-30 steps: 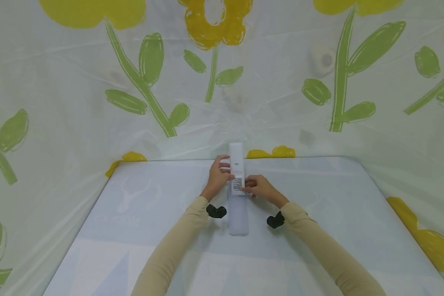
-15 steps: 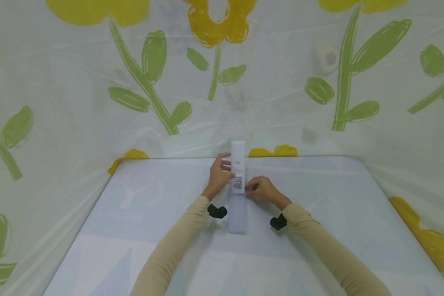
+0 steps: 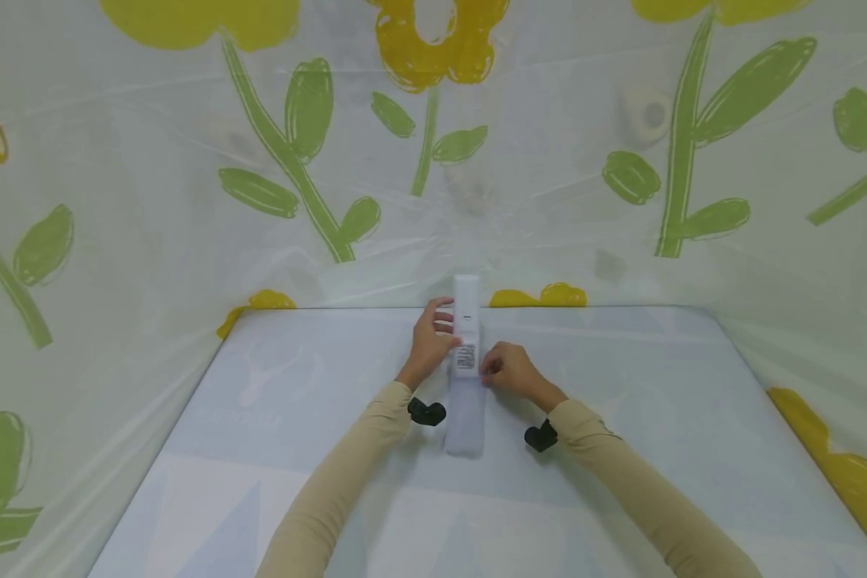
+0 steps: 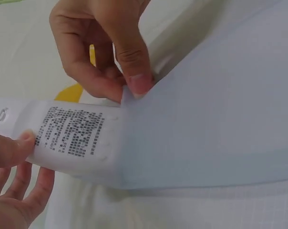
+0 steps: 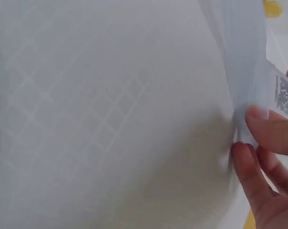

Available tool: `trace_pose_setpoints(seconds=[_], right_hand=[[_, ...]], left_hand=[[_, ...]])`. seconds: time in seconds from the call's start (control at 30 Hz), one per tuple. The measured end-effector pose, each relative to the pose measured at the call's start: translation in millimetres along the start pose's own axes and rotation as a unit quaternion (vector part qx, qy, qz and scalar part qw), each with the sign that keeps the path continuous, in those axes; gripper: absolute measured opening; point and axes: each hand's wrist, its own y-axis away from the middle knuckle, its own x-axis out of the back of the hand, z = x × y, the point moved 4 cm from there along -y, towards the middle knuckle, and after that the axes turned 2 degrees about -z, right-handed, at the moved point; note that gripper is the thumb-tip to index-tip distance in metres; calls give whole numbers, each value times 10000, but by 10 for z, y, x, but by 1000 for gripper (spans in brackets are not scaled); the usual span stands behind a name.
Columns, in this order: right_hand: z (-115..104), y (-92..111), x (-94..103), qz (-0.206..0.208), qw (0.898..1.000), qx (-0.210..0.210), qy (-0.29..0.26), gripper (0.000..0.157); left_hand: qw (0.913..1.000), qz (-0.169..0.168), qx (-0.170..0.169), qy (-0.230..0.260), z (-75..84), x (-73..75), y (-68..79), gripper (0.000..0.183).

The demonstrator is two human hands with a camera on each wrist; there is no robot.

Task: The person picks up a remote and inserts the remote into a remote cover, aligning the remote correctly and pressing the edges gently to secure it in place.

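A long white device (image 3: 466, 293) with a small slot-like mark and a black printed code label (image 4: 70, 131) stands out of a pale translucent sleeve (image 3: 466, 425). My left hand (image 3: 431, 343) grips the device from its left side, the thumb on the front beside the label. At the sleeve's mouth, on the right edge, my right hand (image 3: 514, 372) pinches the thin material between thumb and forefinger. The left wrist view shows this pinch close up, with the sleeve (image 4: 206, 124) lying over the device's lower end. That end is hidden inside.
The work lies over a pale table (image 3: 318, 498) with faint printed shapes. A white curtain (image 3: 535, 201) with yellow flowers and green leaves hangs behind and at both sides. A dark wrist-camera piece (image 3: 428, 413) sits by the left wrist, another dark piece (image 3: 541, 436) by the right.
My right hand has slid slightly down from beside the label to the sleeve's mouth, its fingers more curled. My left hand keeps its grip. The head view has shifted a little.
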Motion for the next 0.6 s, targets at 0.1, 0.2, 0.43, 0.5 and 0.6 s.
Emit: trace_pose_setpoints(seconds=[0.1,0.2,0.43,0.5,0.6], right_hand=[[13,14,22,225,9990,-295,-250,11],[57,19,19,337,9934,-683,-860,9],[91,-9,-14,657,9415,-1350,-3017,42],[75,-27,-20,788,9390,-1394,-3042,45],[71,-50,-29,971,9354,-1517,-3043,43]], left_hand=[[9999,-113,7,-56,26,-33,7,68],[9998,-203,21,63,56,-61,13,65],[9983,-295,397,294,40,-86,33,56],[9977,-310,568,188,18,-87,51,53],[9967,-328,729,-109,1,-81,81,52]])
